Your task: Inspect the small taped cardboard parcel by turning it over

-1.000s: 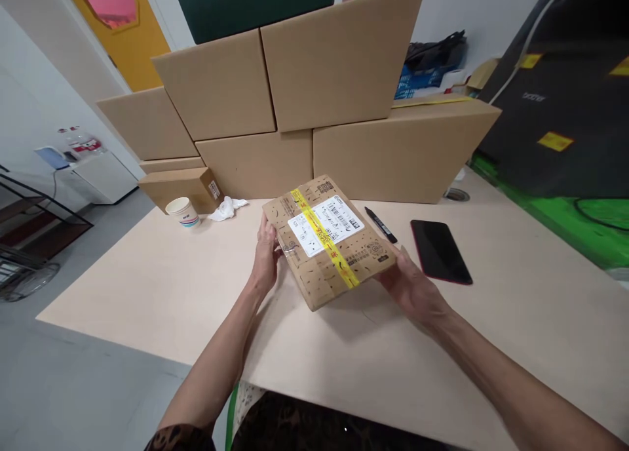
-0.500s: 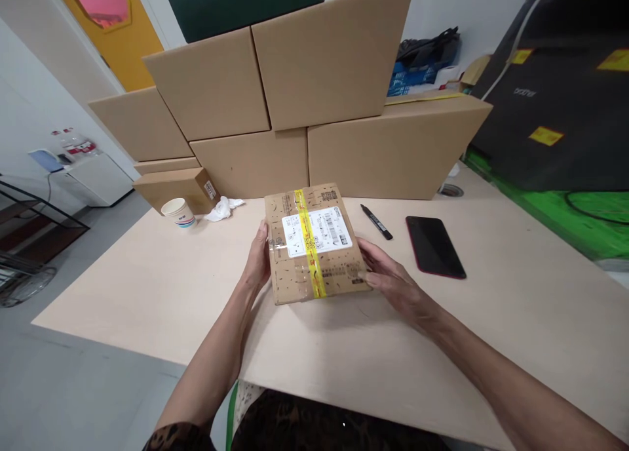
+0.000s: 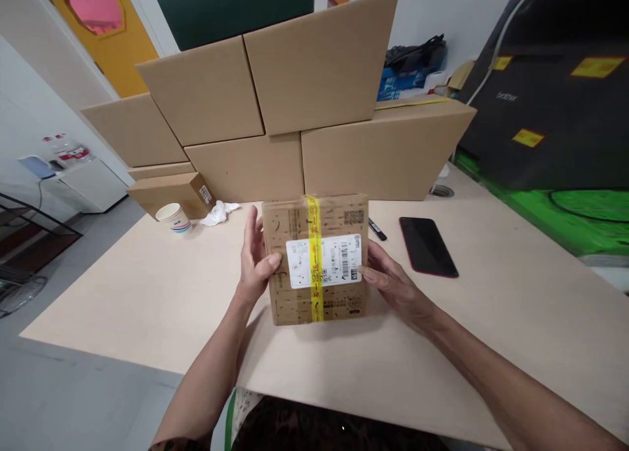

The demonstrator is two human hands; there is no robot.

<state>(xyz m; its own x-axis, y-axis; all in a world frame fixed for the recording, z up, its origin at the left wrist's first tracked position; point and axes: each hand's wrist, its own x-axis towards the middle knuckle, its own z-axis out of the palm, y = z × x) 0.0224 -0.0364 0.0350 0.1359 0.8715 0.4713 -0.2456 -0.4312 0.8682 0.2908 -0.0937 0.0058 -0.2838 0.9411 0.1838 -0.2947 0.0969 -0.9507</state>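
A small cardboard parcel [image 3: 295, 294] with a white shipping label and a strip of yellow tape is tilted up toward me above the light wooden table [image 3: 147, 294]. My left hand [image 3: 254, 261] grips its left edge, thumb on the front face. My right hand [image 3: 393, 284] holds its right edge, fingers partly behind the parcel.
A black phone [image 3: 427, 246] and a black marker [image 3: 377, 228] lie right of the parcel. A paper cup [image 3: 171, 216], a crumpled tissue [image 3: 219, 212] and a small box [image 3: 164, 192] sit at the back left. Large stacked cartons [image 3: 314, 110] wall off the table's far edge.
Both hands have turned the parcel counter-clockwise until it is square to me and have tipped its labelled face up. The parcel now hides part of the marker.
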